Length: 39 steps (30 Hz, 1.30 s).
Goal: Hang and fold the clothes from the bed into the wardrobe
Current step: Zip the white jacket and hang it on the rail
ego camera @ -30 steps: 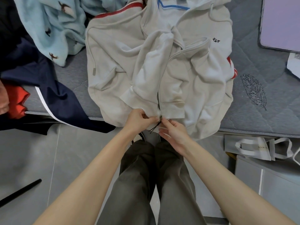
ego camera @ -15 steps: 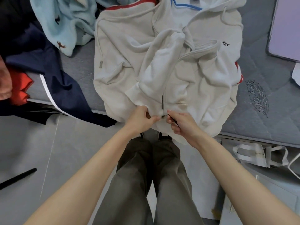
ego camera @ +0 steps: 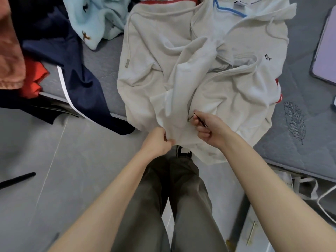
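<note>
A cream zip-up hoodie (ego camera: 156, 57) lies spread on the grey bed (ego camera: 298, 142), its hem hanging over the near edge. My left hand (ego camera: 157, 140) pinches the bottom hem just left of the zip. My right hand (ego camera: 209, 128) pinches the zipper pull (ego camera: 191, 118) with its dark cord, a little above the hem. One sleeve lies folded across the chest. Both forearms reach in from below.
A navy garment with a white stripe (ego camera: 76, 84), a light blue printed fleece (ego camera: 96, 20) and red and orange clothes (ego camera: 34, 77) lie at the left. A lilac tablet-like thing (ego camera: 325, 51) sits at the right. Paper bags (ego camera: 309, 190) stand by the bed; a black rod (ego camera: 17, 180) lies on the floor.
My right hand has pulled the zipper pull up from the hem. My left hand has stayed at the hem, holding it down.
</note>
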Each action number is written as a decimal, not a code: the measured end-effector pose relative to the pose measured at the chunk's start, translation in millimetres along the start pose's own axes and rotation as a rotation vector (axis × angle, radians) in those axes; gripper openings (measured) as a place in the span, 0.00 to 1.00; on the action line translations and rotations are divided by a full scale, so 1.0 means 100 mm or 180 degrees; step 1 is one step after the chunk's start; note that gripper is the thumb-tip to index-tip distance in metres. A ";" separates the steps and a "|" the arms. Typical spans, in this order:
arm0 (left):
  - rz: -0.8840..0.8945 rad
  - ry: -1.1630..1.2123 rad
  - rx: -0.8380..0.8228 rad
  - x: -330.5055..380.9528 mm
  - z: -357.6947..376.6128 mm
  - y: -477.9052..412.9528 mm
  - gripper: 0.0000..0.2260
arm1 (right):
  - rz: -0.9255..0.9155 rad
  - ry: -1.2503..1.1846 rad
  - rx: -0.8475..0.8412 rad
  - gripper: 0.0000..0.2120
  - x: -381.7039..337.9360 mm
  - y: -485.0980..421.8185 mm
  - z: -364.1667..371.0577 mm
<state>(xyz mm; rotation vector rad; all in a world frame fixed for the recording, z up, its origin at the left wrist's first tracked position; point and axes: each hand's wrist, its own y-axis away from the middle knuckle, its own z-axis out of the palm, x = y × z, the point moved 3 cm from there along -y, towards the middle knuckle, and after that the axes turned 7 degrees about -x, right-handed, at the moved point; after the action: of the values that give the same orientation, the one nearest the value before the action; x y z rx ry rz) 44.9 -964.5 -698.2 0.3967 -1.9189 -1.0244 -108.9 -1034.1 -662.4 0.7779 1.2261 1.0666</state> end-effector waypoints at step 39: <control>0.0882 -0.1523 0.0808 0.47 -0.24 0.26 0.06 | -0.0874 -0.0714 0.0272 0.16 -0.67 0.24 0.19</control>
<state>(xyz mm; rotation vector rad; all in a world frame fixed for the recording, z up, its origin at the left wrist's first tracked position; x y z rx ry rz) 42.3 -989.7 -644.9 0.0153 -2.4626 -0.7358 -95.0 -1087.4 -613.1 0.7474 1.1527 0.6880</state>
